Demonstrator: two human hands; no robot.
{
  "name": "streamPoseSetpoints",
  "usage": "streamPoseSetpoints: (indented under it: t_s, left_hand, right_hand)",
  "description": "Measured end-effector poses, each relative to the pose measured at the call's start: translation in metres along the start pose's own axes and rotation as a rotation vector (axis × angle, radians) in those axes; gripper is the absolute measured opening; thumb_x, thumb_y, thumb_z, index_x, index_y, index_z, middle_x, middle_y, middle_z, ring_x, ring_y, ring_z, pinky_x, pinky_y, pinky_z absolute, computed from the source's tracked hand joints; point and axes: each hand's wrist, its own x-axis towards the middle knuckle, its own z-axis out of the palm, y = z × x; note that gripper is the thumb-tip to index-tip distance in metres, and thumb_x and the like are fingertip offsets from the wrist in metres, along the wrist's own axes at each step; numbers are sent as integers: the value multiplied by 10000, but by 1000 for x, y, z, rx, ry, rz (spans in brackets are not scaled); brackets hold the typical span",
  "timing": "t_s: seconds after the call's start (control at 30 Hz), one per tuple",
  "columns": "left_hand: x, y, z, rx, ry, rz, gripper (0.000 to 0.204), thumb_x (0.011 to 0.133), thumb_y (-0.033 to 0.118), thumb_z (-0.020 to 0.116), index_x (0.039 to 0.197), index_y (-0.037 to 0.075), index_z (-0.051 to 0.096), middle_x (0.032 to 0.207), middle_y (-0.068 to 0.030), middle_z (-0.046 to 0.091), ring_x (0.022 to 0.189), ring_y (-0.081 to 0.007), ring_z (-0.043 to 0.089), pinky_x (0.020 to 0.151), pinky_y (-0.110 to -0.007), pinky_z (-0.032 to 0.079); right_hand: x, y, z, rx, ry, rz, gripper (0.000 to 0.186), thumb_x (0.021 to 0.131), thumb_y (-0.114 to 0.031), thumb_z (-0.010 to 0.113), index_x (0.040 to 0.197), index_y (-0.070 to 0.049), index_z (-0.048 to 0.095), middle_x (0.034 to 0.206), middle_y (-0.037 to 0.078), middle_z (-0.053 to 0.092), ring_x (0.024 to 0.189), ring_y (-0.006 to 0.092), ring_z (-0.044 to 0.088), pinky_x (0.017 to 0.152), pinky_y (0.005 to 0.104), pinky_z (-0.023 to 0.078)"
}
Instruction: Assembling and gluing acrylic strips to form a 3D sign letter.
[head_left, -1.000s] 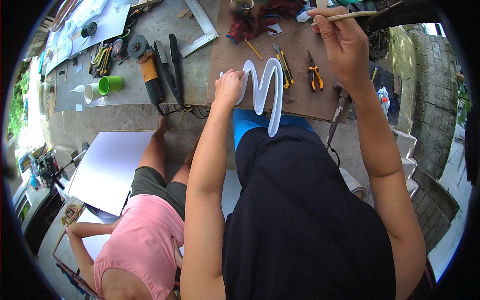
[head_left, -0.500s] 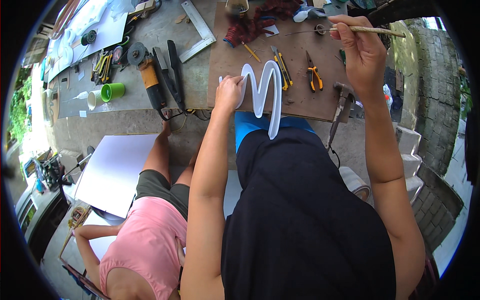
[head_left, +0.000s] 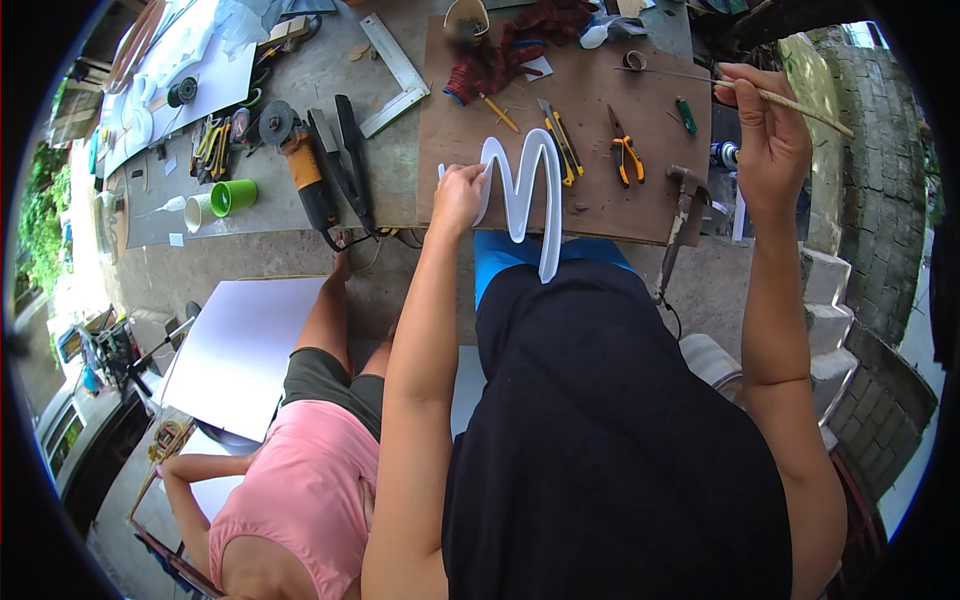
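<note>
A white, folded strip shape with tall rounded bends [head_left: 518,200] hangs over the near edge of the brown board. My left hand [head_left: 458,198] is closed on its left end. Raised at the upper right, my right hand [head_left: 768,135] pinches a thin stick [head_left: 815,115] with a pale, thicker handle. The stick's slender dark tip points left, close to a small brown ring [head_left: 634,61] at the far side of the board, and I cannot tell whether they touch. Between my hands lie yellow-and-black utility knives [head_left: 563,145] and orange-handled pliers [head_left: 627,158].
A hammer [head_left: 683,200] hangs at the brown board's [head_left: 600,215] right edge. Red gloves [head_left: 480,72] and a container [head_left: 467,18] lie farther back. To the left are an angle grinder [head_left: 300,165], a metal square [head_left: 398,85] and a green cup [head_left: 233,197]. A person in pink [head_left: 290,490] is beside me.
My right hand has moved right and slightly down with the stick, whose tip has also shifted right. My left hand still grips the white strip shape, in nearly the same place.
</note>
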Motion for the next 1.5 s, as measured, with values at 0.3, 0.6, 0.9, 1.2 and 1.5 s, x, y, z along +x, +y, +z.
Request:
streamPoseSetpoints:
  t_s: [0.3, 0.6, 0.9, 1.2, 1.5]
  left_hand:
    - [0, -1, 2, 3, 19, -31, 258, 916, 194, 639, 1116, 53, 720, 1110, -196, 661, 1029, -364, 637, 915, -421, 494]
    - [1, 2, 0, -34, 0, -81, 246, 899, 207, 667, 1089, 66, 736, 1042, -198, 681, 988, -358, 656, 887, -426, 508]
    - [3, 3, -6, -113, -90, -183, 266, 909, 209, 661, 1123, 64, 724, 1013, -193, 720, 938, -311, 701, 848, -387, 530]
    - [7, -4, -6, -171, -114, -237, 291, 925, 200, 661, 1159, 31, 702, 1015, -160, 731, 919, -232, 690, 830, -354, 526]
    - [10, -6, -2, -169, -148, -229, 279, 913, 203, 673, 1141, 48, 716, 1003, -164, 735, 912, -235, 702, 840, -350, 526]
  right_hand:
    - [-9, 0, -22, -76, 42, -8, 185, 1001, -88, 555, 1113, 3, 671, 1033, 52, 630, 919, 106, 636, 835, 232, 521]
    - [-24, 2, -47, -148, 107, 39, 199, 1006, -114, 548, 1111, 5, 669, 1058, 62, 633, 917, 115, 632, 841, 248, 527]
    - [-45, 0, -87, -252, 200, 136, 240, 1009, -121, 546, 1171, 18, 656, 999, 102, 700, 909, 126, 659, 838, 260, 529]
    - [-48, -7, -97, -154, 93, 247, 316, 1041, -76, 426, 1310, -22, 581, 1285, 150, 633, 1136, 214, 640, 1008, 350, 503]
    - [-73, 10, -99, 120, -3, 284, 329, 1025, -61, 438, 1321, -13, 573, 1320, 168, 610, 1123, 209, 638, 1001, 352, 488]
